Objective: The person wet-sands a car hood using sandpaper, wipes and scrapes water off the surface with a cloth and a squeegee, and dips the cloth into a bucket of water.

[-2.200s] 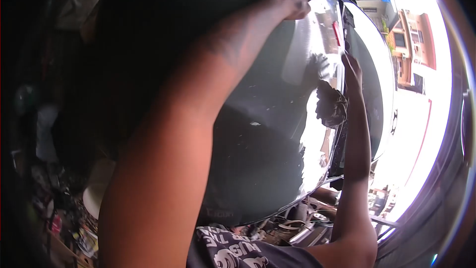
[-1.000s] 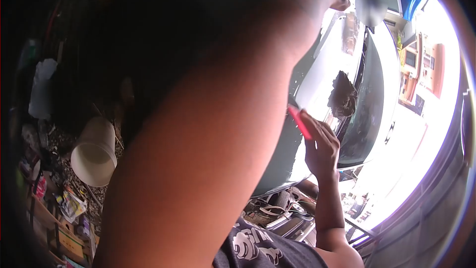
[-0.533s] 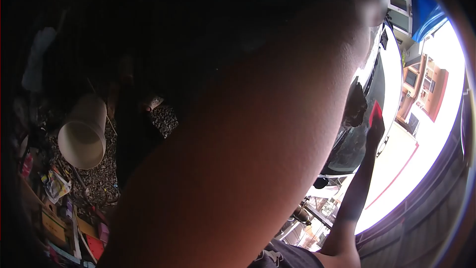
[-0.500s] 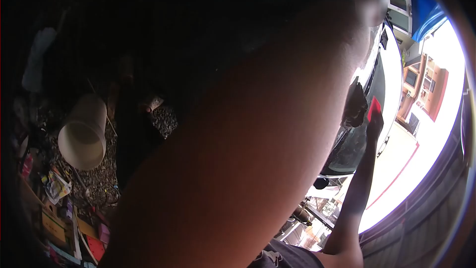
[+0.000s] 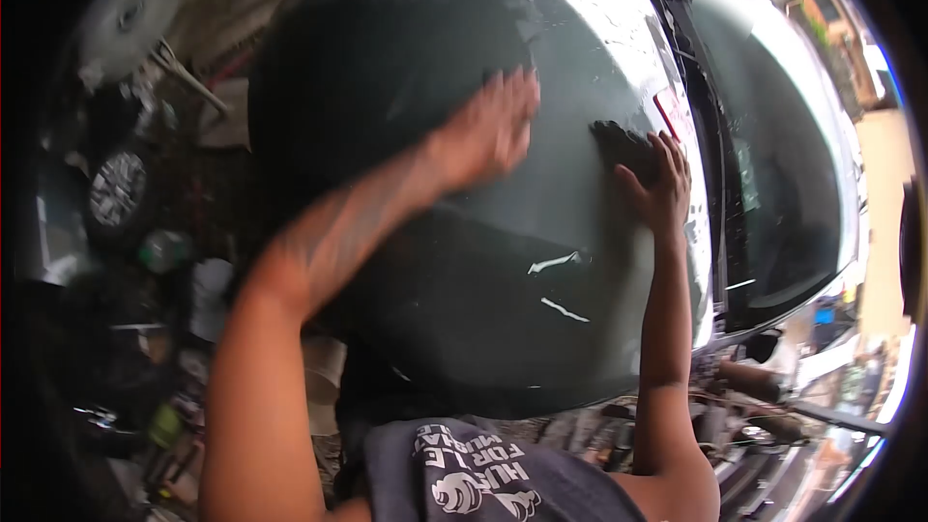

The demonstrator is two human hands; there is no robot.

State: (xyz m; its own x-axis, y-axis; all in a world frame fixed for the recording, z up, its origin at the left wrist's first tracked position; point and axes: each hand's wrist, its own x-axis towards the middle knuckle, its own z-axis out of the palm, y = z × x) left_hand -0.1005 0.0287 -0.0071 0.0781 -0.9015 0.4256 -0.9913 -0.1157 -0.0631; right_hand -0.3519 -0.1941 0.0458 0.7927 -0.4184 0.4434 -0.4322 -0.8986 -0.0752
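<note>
A wet, dark car hood (image 5: pixel 464 300) fills the middle of the head view. My left hand (image 5: pixel 491 126) lies over its surface, fingers stretched out and slightly blurred, with a dark patch under the fingertips. Farther right, my right hand (image 5: pixel 660 184) rests on the hood with its thumb apart from its fingers. Beside that hand is a dark, ragged-edged shape (image 5: pixel 623 143); I cannot tell whether it is cloth or a reflection. A thin red-edged piece (image 5: pixel 667 118) lies just beyond the right fingertips. No held thing shows in either hand.
The windshield (image 5: pixel 788 164) rises on the right beyond the black cowl strip. At the left are a wheel (image 5: pixel 118 190) and cluttered ground. A pale bucket (image 5: pixel 325 367) stands below my left arm. Pipes and scrap (image 5: pixel 749 382) lie at the lower right.
My left arm, which blocked most of the view, has come down and its hand is now over the hood. The red piece was at my right hand's fingers; now they are spread on the hood.
</note>
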